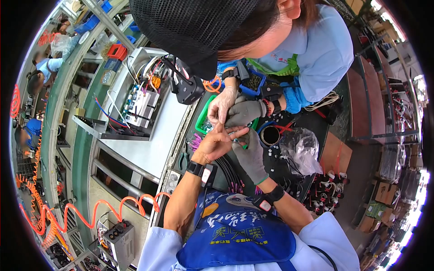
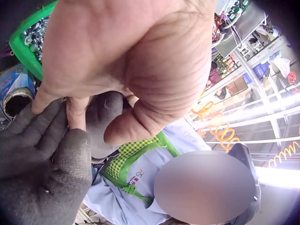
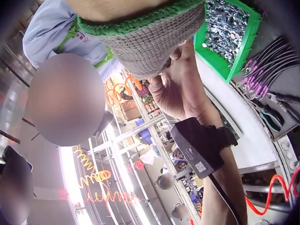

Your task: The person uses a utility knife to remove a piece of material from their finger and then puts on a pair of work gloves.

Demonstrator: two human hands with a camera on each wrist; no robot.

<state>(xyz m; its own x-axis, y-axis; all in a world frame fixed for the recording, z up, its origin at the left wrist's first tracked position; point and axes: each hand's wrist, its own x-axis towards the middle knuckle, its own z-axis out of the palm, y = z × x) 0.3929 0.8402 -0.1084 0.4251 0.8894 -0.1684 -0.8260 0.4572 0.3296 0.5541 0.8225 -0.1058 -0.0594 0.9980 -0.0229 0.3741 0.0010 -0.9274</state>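
Note:
My bare left hand (image 1: 214,145) is palm up over the workbench, some fingers stretched toward my right hand. Its thumb and index tips meet the fingertips of the facing person's thin-gloved hand (image 1: 220,107); anything between them is hidden. My right hand (image 1: 251,158), in a grey knit glove, is close beside, with extended fingers (image 2: 35,133) near my left fingertips. The facing person's other hand (image 1: 246,113), grey-gloved, touches the thin-gloved one. Beneath the hands is a green bin (image 3: 228,75) of small metal parts.
A dark round container (image 1: 270,135) and a clear plastic bag (image 1: 302,151) stand to the right. Black cables with purple ends (image 1: 229,174) and pliers (image 1: 182,161) lie nearby. An opened metal unit with wires (image 1: 142,106) is on the left; an orange coiled hose (image 1: 108,205) hangs there.

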